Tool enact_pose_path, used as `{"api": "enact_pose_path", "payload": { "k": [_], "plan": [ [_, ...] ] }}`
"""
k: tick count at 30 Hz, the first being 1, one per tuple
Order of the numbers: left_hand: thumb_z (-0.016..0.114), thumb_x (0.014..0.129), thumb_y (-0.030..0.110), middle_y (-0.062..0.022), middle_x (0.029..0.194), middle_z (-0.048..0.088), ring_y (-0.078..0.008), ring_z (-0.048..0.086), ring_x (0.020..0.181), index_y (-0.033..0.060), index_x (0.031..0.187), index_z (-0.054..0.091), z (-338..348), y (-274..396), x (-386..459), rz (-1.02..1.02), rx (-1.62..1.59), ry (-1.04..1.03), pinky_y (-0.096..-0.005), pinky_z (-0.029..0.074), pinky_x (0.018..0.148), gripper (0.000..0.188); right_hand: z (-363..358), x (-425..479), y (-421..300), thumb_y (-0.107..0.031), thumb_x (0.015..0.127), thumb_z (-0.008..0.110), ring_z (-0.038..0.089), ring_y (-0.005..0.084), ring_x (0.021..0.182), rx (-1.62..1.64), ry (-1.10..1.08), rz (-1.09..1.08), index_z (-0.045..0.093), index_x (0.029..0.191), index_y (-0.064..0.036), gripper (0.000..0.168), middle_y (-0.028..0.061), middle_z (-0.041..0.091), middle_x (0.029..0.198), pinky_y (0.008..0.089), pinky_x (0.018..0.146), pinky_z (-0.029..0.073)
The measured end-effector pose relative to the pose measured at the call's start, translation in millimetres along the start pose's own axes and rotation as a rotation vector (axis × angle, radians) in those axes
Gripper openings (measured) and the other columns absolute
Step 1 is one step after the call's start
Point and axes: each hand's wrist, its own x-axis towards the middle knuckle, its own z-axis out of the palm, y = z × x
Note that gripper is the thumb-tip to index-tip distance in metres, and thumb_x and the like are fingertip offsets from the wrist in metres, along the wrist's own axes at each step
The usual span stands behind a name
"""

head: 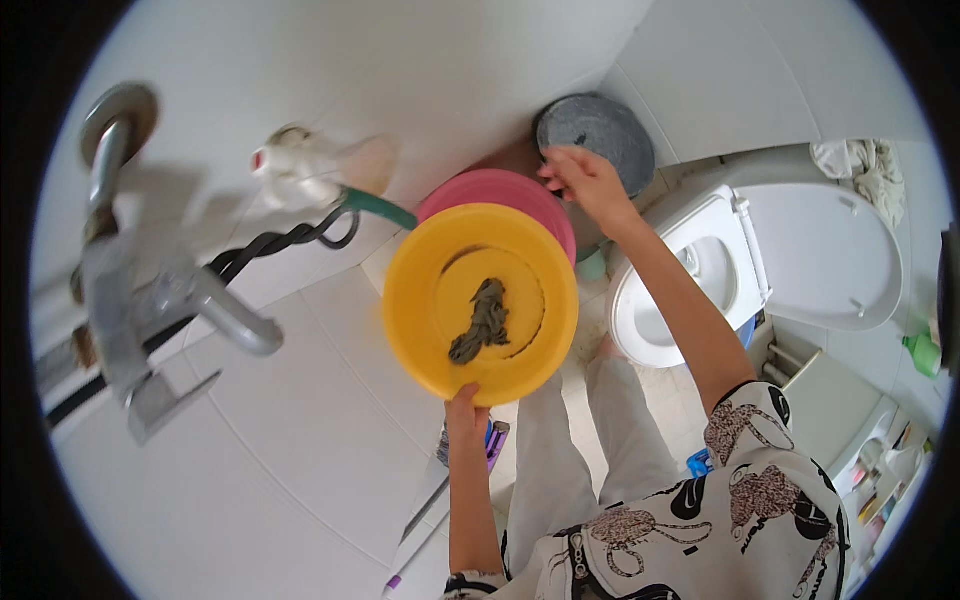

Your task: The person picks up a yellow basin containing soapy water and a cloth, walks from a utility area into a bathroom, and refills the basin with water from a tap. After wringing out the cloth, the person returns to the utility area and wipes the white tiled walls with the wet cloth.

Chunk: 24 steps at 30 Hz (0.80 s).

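My left hand [469, 409] grips the near rim of a yellow plastic basin [409, 300], thumb over the edge. In the basin lies a twisted dark grey-green cloth [480, 322]. Under and behind the yellow basin shows part of a pink basin [525, 195]. My right hand [581, 180] is raised to the right of the pink basin, in front of a round dark grey lid or container [600, 135]; its fingers are curled, and whether they hold anything cannot be told. A green hose [382, 208] runs from a white tap [296, 169] on the wall to the pink basin's edge.
A white toilet [652, 330] with its lid raised stands at the right. At the left a metal wall tap [187, 292] with black hoses sticks out. Purple-trimmed long-handled cleaning tools [495, 442] lie beside my left forearm. A low cabinet [829, 401] stands at the right.
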Motion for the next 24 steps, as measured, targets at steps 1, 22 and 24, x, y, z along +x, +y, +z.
{"api": "enact_pose_path", "payload": {
  "k": [1,22,24],
  "plan": [
    [0.04,0.078,-0.01,-0.0165,0.126,0.043,-0.0349,0.046,0.115,-0.0004,0.128,0.034,6.9,3.1,-5.0,0.002,-0.008,0.011,-0.047,0.045,0.092,0.052,23.0,-18.9,-40.5,-0.019,0.088,0.05,0.059,0.0253,0.081,-0.244,-0.075,-0.292,0.05,0.116,-0.002,0.032,0.013,0.061,0.095,0.0324,0.072,0.048],
    [0.043,0.077,-0.004,-0.0189,0.109,0.053,-0.032,0.061,0.09,-0.0054,0.117,0.04,-14.7,41.9,-7.0,-0.083,0.169,-0.205,-0.0411,0.056,0.067,0.04,193.2,-74.4,-165.0,-0.017,0.081,0.056,0.059,0.0307,0.089,-1.364,-0.314,-1.211,0.053,0.103,-0.001,0.028,0.0156,0.06,0.092,0.0369,0.075,0.048],
    [0.043,0.077,-0.005,-0.0189,0.11,0.053,-0.0324,0.061,0.091,-0.0051,0.118,0.04,-18.0,45.9,-6.6,-0.082,0.142,-0.251,-0.0411,0.056,0.067,0.041,197.4,-75.6,-166.6,-0.008,0.083,0.048,0.058,0.0315,0.087,-1.313,-0.329,-1.0,0.055,0.107,-0.005,0.025,0.0128,0.062,0.089,0.038,0.075,0.046]
  ]
}}
